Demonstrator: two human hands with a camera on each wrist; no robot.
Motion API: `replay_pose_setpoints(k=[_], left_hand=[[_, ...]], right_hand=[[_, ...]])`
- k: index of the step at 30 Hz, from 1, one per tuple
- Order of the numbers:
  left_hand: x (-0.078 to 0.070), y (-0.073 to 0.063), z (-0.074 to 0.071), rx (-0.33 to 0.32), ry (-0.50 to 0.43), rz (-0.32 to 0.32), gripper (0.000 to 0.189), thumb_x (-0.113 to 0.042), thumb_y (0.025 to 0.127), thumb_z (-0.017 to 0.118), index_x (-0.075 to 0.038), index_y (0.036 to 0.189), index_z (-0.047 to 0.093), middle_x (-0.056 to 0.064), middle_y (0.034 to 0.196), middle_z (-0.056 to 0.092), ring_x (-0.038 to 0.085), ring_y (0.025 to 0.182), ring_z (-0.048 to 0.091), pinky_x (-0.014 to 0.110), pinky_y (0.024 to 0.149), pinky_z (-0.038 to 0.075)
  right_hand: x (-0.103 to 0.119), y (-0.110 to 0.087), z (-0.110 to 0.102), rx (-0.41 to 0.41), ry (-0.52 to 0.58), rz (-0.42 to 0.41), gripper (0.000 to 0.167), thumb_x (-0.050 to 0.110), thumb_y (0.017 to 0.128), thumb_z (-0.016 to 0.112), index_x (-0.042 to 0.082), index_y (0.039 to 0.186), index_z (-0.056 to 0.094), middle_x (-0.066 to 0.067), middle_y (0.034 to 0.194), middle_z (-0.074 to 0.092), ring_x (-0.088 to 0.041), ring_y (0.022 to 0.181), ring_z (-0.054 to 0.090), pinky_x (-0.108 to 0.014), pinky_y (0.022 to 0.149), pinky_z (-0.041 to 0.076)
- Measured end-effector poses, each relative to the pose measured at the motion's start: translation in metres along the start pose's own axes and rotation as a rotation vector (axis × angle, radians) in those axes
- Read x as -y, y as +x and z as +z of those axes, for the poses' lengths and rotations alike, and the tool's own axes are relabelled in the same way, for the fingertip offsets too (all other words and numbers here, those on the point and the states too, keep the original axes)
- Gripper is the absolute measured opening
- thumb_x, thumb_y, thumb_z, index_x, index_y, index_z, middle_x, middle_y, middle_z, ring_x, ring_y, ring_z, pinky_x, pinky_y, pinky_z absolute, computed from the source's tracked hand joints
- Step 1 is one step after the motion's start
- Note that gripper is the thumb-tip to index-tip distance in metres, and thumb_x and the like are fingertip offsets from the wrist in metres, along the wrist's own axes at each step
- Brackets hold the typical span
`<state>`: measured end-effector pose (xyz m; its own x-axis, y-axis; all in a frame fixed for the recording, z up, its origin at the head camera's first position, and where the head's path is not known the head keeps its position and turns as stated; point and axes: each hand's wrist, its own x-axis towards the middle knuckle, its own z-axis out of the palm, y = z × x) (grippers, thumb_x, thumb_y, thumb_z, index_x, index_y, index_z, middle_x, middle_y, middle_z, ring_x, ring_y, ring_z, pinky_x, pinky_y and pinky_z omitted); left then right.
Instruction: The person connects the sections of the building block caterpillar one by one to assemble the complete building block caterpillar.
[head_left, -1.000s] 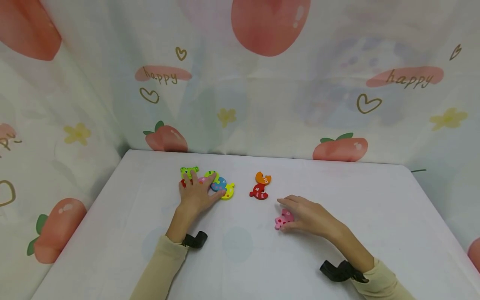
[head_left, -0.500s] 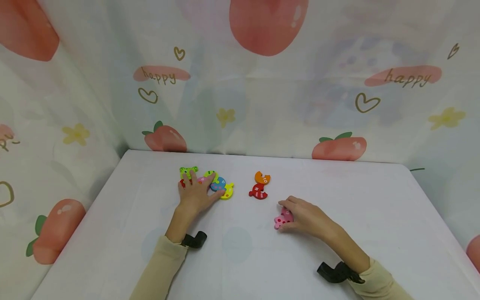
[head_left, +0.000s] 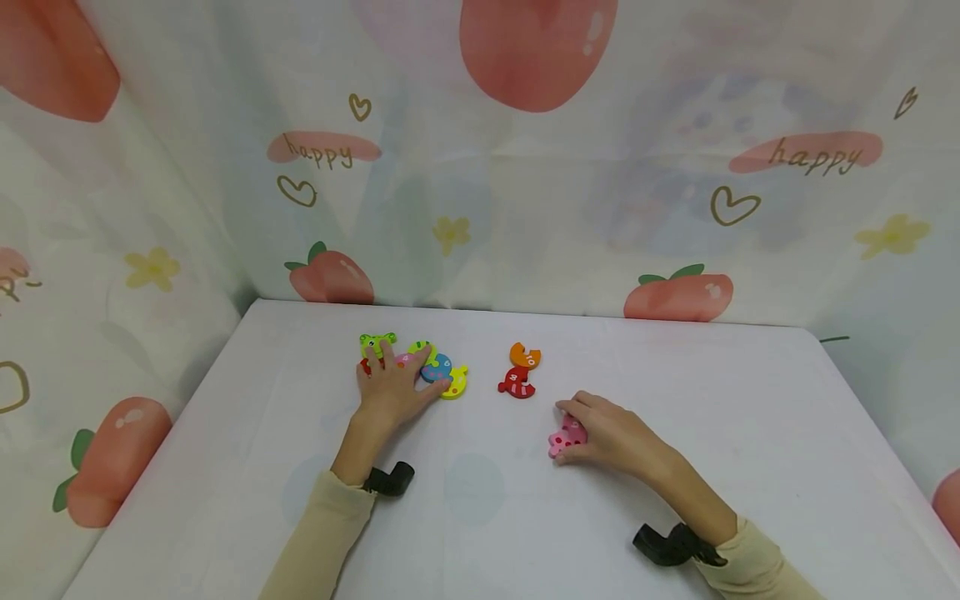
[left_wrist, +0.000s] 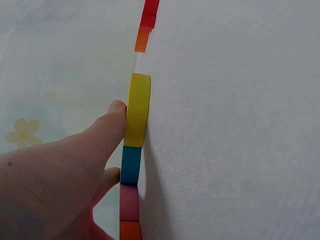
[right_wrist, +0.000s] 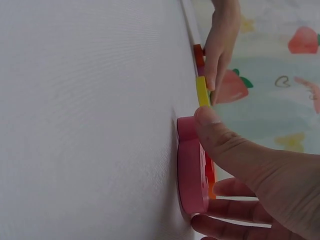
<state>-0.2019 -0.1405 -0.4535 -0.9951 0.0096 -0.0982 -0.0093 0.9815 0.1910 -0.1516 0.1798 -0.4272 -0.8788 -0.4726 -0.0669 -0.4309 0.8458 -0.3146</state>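
The left hand (head_left: 390, 396) rests with spread fingers on a joined row of coloured puzzle pieces. A green animal-head piece (head_left: 372, 342) tops that row, and a blue piece (head_left: 437, 368) and a yellow piece (head_left: 457, 383) end it. In the left wrist view the thumb touches the yellow piece (left_wrist: 138, 110). Parts of the row lie hidden under the fingers. At the right, the right hand (head_left: 618, 433) holds a pink spotted puzzle piece (head_left: 561, 443) flat on the table, thumb at one end and fingertips at the other, as the right wrist view shows on the pink piece (right_wrist: 191, 172).
Between the hands lie an orange numbered piece (head_left: 525, 357) and a red striped piece (head_left: 517, 383), touching each other. The white table (head_left: 480, 542) reaches back to a printed cloth (head_left: 540, 233). Black wrist cameras sit on both wrists.
The right hand has closed in slightly on the pink puzzle piece since a second ago. The left hand and the other pieces look unmoved; the view has shifted a little.
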Motion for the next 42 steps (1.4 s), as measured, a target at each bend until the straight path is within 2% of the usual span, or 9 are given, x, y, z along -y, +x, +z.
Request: replay_pose_setpoints(k=[4, 7, 15, 18, 21, 24, 32, 39, 42], left_hand=[[0.0, 0.0, 0.0, 0.004, 0.006, -0.002, 0.076, -0.072, 0.086, 0.049, -0.035, 0.151, 0.033, 0.032, 0.157, 0.017, 0.056, 0.144, 0.014, 0.071, 0.112, 0.019], [-0.001, -0.001, -0.002, 0.006, 0.006, -0.003, 0.076, -0.071, 0.086, 0.049, -0.035, 0.151, 0.033, 0.032, 0.157, 0.017, 0.056, 0.144, 0.014, 0.071, 0.112, 0.019], [-0.001, 0.0, -0.001, 0.006, -0.012, -0.002, 0.076, -0.071, 0.086, 0.05, -0.035, 0.151, 0.033, 0.033, 0.157, 0.016, 0.056, 0.144, 0.013, 0.071, 0.112, 0.018], [-0.001, 0.0, 0.0, 0.013, -0.017, -0.001, 0.076, -0.071, 0.086, 0.05, -0.036, 0.151, 0.032, 0.033, 0.157, 0.016, 0.056, 0.144, 0.012, 0.071, 0.112, 0.018], [-0.002, 0.0, 0.001, 0.018, -0.013, -0.001, 0.076, -0.071, 0.086, 0.049, -0.036, 0.151, 0.032, 0.033, 0.156, 0.016, 0.056, 0.144, 0.013, 0.071, 0.112, 0.018], [-0.002, -0.001, 0.0, 0.016, -0.012, -0.007, 0.076, -0.071, 0.086, 0.05, -0.036, 0.151, 0.032, 0.032, 0.157, 0.016, 0.056, 0.145, 0.012, 0.071, 0.113, 0.017], [-0.002, 0.0, -0.001, 0.034, -0.025, -0.021, 0.077, -0.072, 0.086, 0.048, -0.036, 0.151, 0.031, 0.032, 0.158, 0.012, 0.056, 0.145, 0.01, 0.071, 0.114, 0.014], [-0.002, 0.0, -0.001, 0.036, -0.03, -0.024, 0.077, -0.071, 0.086, 0.049, -0.036, 0.151, 0.031, 0.032, 0.158, 0.012, 0.056, 0.145, 0.009, 0.071, 0.114, 0.015], [-0.001, 0.001, -0.001, 0.037, -0.028, -0.022, 0.077, -0.072, 0.086, 0.048, -0.036, 0.151, 0.03, 0.032, 0.158, 0.012, 0.056, 0.145, 0.009, 0.071, 0.114, 0.015]], right_hand=[[0.0, 0.004, 0.0, -0.002, 0.018, -0.005, 0.075, 0.048, 0.07, 0.082, 0.006, 0.129, 0.06, -0.011, 0.12, 0.062, -0.025, 0.107, 0.06, -0.042, 0.082, 0.058], [0.001, 0.011, -0.001, -0.018, 0.04, -0.044, 0.072, 0.045, 0.074, 0.08, 0.007, 0.131, 0.059, -0.011, 0.126, 0.06, -0.028, 0.115, 0.057, -0.045, 0.085, 0.058], [0.015, 0.049, -0.005, -0.012, 0.061, -0.15, 0.047, 0.024, 0.088, 0.071, 0.009, 0.13, 0.06, -0.011, 0.14, 0.054, -0.031, 0.129, 0.05, -0.049, 0.096, 0.052], [0.017, 0.061, -0.001, 0.013, 0.039, -0.206, 0.038, 0.013, 0.091, 0.065, 0.008, 0.129, 0.062, -0.011, 0.144, 0.052, -0.031, 0.133, 0.048, -0.048, 0.101, 0.05], [0.017, 0.067, 0.002, 0.069, 0.025, -0.235, 0.037, 0.008, 0.093, 0.062, 0.008, 0.13, 0.062, -0.011, 0.147, 0.05, -0.031, 0.137, 0.045, -0.047, 0.104, 0.047], [0.018, 0.068, 0.002, 0.109, 0.02, -0.221, 0.039, 0.006, 0.093, 0.061, 0.011, 0.132, 0.061, -0.01, 0.146, 0.051, -0.031, 0.138, 0.044, -0.049, 0.105, 0.045], [0.019, 0.064, -0.003, 0.081, -0.029, -0.207, 0.041, 0.007, 0.09, 0.066, 0.017, 0.13, 0.064, -0.013, 0.132, 0.059, -0.029, 0.12, 0.051, -0.042, 0.097, 0.052], [0.018, 0.061, -0.001, 0.065, -0.013, -0.166, 0.04, 0.01, 0.091, 0.064, 0.01, 0.131, 0.062, -0.013, 0.121, 0.057, -0.024, 0.103, 0.05, -0.031, 0.08, 0.053], [0.02, 0.06, -0.001, 0.071, 0.002, -0.153, 0.04, 0.012, 0.091, 0.066, 0.006, 0.13, 0.062, -0.014, 0.12, 0.057, -0.024, 0.102, 0.051, -0.031, 0.08, 0.053]])
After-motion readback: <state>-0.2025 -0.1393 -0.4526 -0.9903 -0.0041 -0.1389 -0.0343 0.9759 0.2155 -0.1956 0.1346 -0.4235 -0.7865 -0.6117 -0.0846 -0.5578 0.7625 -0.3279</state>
